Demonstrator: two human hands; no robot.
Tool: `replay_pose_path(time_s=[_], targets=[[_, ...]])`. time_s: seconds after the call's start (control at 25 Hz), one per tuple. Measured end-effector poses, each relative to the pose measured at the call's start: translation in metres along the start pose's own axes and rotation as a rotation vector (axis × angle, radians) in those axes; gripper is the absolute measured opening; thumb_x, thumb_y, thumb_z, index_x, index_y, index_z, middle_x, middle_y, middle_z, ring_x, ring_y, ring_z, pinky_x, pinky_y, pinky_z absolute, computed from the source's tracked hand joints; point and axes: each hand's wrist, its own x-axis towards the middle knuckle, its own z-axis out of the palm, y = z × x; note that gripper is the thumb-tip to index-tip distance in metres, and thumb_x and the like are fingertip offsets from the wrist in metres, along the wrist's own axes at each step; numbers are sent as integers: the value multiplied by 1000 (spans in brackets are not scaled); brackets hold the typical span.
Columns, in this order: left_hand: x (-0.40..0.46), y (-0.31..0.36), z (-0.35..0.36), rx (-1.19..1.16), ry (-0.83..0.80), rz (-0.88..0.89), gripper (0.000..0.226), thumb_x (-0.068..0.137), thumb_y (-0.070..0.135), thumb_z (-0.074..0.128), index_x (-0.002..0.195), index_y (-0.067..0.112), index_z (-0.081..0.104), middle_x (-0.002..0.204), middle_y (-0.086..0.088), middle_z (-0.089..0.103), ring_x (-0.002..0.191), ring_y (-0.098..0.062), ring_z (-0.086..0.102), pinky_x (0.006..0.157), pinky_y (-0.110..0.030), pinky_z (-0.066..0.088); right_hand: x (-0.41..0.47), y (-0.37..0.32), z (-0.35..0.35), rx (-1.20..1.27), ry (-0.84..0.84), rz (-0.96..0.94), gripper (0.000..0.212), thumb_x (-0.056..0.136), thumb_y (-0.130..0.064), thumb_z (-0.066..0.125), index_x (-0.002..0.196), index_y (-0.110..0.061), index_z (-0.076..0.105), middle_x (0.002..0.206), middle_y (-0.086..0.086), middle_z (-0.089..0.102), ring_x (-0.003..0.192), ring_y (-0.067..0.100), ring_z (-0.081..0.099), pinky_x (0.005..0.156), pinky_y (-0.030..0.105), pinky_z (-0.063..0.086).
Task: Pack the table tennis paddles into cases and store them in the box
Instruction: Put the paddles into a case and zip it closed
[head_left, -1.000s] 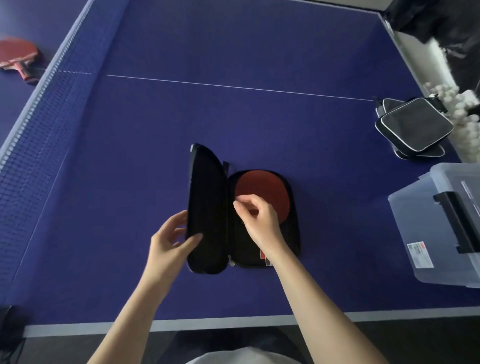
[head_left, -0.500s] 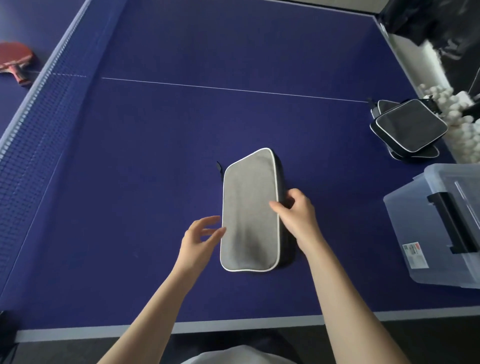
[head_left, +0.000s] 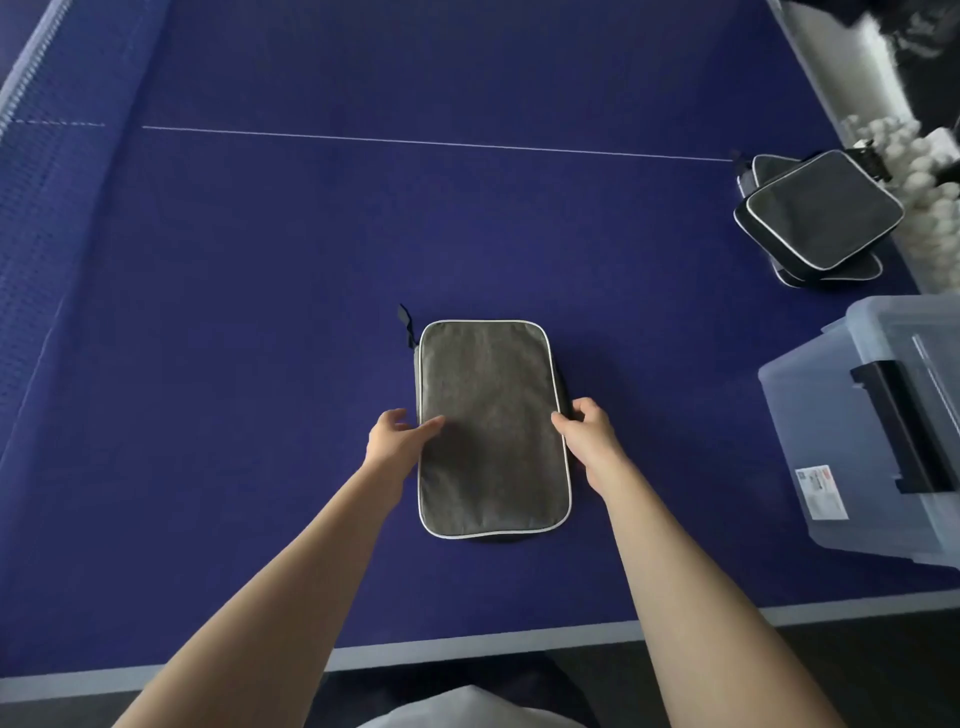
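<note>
I see the grey white-piped fabric case (head_left: 491, 426) folded closed, outside the clear plastic box (head_left: 841, 415); left hand (head_left: 395, 436) rests flat, right hand (head_left: 587, 431) pinches its edge.

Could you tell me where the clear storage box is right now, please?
Head view: the clear storage box sits at the right of the table, right of the grey case, nearer than the stacked dark cases.
</note>
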Motion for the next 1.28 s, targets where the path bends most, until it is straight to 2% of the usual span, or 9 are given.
replay_pose_path(time_s=[0.16, 0.28, 0.44, 0.6, 0.68, 0.8, 1.04, 1.16, 1.28], targets=[[5, -4, 10, 20, 24, -15, 68, 78, 36, 76, 135, 13, 46, 126, -8, 59, 108, -25, 61, 92, -46, 53, 6, 4, -1, -59, -15, -9, 16, 94, -18, 50, 109, -17, 54, 111, 8, 62, 86, 19, 56, 71, 31, 44], [5, -6, 12, -23, -8, -36, 61, 74, 37, 80, 123, 13, 52, 114, -6, 64, 91, -19, 65, 77, -38, 56, 9, 8, -2, -106, -10, -10, 25, 96, -15, 44, 120, -15, 53, 110, 6, 59, 81, 16, 54, 71, 30, 44], [7, -6, 17, 1, -64, -33, 38, 74, 35, 81, 95, 10, 63, 97, -6, 68, 76, -16, 64, 68, -33, 55, 13, 10, -6, -112, -18, 3, 32, 97, -14, 40, 127, -12, 50, 121, 7, 57, 86, 16, 54, 74, 28, 42], [9, -3, 22, -102, -139, -80, 55, 69, 28, 85, 111, 4, 57, 107, -11, 69, 94, -26, 68, 79, -38, 58, 15, 11, -8, -120, -39, 12, 37, 97, -13, 39, 133, -15, 47, 130, 8, 53, 106, 22, 56, 80, 30, 43], [9, -2, 25, -101, -137, -57, 60, 66, 31, 86, 113, 12, 53, 105, -6, 67, 92, -20, 68, 68, -33, 56, 15, 12, -9, -122, -46, 5, 36, 97, -13, 39, 132, -17, 47, 129, 9, 54, 106, 23, 56, 79, 30, 43], [9, 0, 29, -116, -173, -30, 54, 63, 32, 88, 106, 21, 56, 100, 1, 69, 85, -13, 69, 57, -24, 54, 16, 11, -12, -148, -46, -16, 37, 97, -12, 38, 133, -19, 48, 129, 7, 55, 108, 23, 56, 79, 29, 42], [4, -1, 39, -267, -158, -72, 55, 65, 24, 87, 111, 15, 59, 104, -7, 71, 88, -22, 70, 59, -31, 57, 19, 14, -16, -189, -51, -47, 34, 97, -13, 40, 128, -19, 52, 125, 8, 59, 96, 21, 57, 75, 28, 42], [3, 2, 43, -299, -87, -6, 51, 65, 19, 87, 106, 23, 57, 104, -4, 66, 91, -23, 67, 70, -38, 58, 15, 14, -17, -186, -31, -65, 36, 98, -15, 41, 133, -19, 47, 131, 8, 53, 105, 22, 54, 83, 32, 43], [-3, 6, 44, -339, -70, 37, 44, 66, 16, 86, 97, 28, 57, 102, -2, 66, 90, -21, 67, 69, -37, 57, 3, 15, -20, -112, 19, -82, 36, 98, -20, 44, 135, -19, 44, 134, 8, 53, 117, 26, 53, 93, 36, 44]])
